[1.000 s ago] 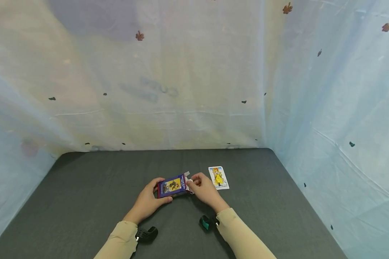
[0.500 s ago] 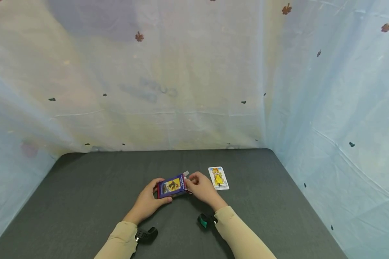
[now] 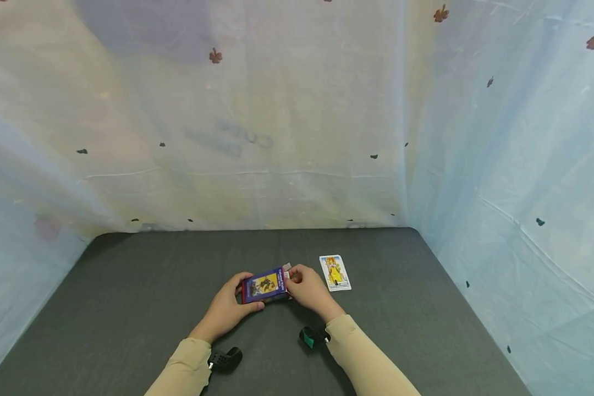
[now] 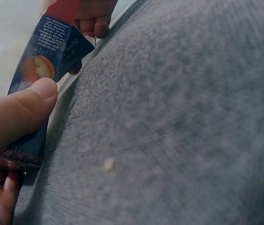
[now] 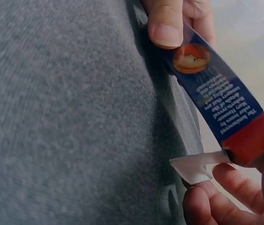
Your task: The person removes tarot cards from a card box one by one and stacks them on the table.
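A blue tarot card box (image 3: pixel 264 285) with a yellow picture on its front lies tilted in my left hand (image 3: pixel 226 305), which grips it by its left end. In the left wrist view, the thumb (image 4: pixel 31 101) presses on the box's narrow printed side. My right hand (image 3: pixel 311 289) is at the opened right end, fingers curled in close to the mouth. The right wrist view shows a white flap (image 5: pixel 195 166) sticking out beside the red end of the box, near the curled fingertips (image 5: pixel 197 204). What lies inside the box is hidden.
A yellow-pictured tarot card (image 3: pixel 334 273) lies face up on the dark grey table (image 3: pixel 401 330), just right of my right hand. Black straps (image 3: pixel 225 360) hang beneath both wrists. A pale plastic curtain (image 3: pixel 277 137) encloses the back and sides.
The right hand has moved in slightly against the box's open end, and the white piece showing there earlier is now mostly covered. The left hand and the loose card stay in place.
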A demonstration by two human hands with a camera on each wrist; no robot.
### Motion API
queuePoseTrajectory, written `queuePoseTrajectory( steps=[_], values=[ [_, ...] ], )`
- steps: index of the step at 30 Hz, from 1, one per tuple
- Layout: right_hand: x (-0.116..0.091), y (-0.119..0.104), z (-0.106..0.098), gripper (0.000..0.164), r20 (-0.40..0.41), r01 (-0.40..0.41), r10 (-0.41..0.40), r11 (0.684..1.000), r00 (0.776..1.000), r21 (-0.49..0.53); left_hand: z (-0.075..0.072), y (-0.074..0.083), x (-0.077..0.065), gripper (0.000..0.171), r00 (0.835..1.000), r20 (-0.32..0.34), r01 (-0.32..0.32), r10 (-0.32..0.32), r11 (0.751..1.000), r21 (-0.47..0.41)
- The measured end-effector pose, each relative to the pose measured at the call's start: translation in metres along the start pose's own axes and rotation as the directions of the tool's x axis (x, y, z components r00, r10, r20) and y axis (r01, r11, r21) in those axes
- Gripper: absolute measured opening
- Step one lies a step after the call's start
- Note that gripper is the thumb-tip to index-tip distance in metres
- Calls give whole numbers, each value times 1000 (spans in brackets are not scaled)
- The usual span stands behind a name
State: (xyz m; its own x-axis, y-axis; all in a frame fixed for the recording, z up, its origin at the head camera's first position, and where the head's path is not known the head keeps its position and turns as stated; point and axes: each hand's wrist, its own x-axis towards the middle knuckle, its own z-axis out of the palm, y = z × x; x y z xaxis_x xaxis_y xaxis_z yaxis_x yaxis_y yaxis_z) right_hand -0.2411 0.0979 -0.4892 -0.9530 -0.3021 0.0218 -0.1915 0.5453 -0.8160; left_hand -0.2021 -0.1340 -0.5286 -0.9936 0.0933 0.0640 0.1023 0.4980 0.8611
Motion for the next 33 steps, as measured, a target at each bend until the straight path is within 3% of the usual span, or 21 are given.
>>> queuePoseTrajectory(
  steps=[6,11,19,27,33],
  values=[
    [-4,0,-4,15,-32,-11,10,1000,999,-24,1,1,0,79,1000,-3,0,0,1000,3],
    [-7,2,-11,15,-117,-33,29,999,993,-33,2,1,0,79,1000,-1,2,-2,1000,8],
    [-10,11,-30,16,-216,-45,56,997,975,56,1,-2,0,82,1000,5,-2,2,1000,4],
    [-19,23,-44,21,-178,-26,60,982,982,188,0,-2,0,78,1000,3,-2,2,1000,1],
    [-25,26,-52,47,-116,-29,50,985,992,169,-1,0,-1,79,1000,14,4,-4,1000,0]
  ],
)
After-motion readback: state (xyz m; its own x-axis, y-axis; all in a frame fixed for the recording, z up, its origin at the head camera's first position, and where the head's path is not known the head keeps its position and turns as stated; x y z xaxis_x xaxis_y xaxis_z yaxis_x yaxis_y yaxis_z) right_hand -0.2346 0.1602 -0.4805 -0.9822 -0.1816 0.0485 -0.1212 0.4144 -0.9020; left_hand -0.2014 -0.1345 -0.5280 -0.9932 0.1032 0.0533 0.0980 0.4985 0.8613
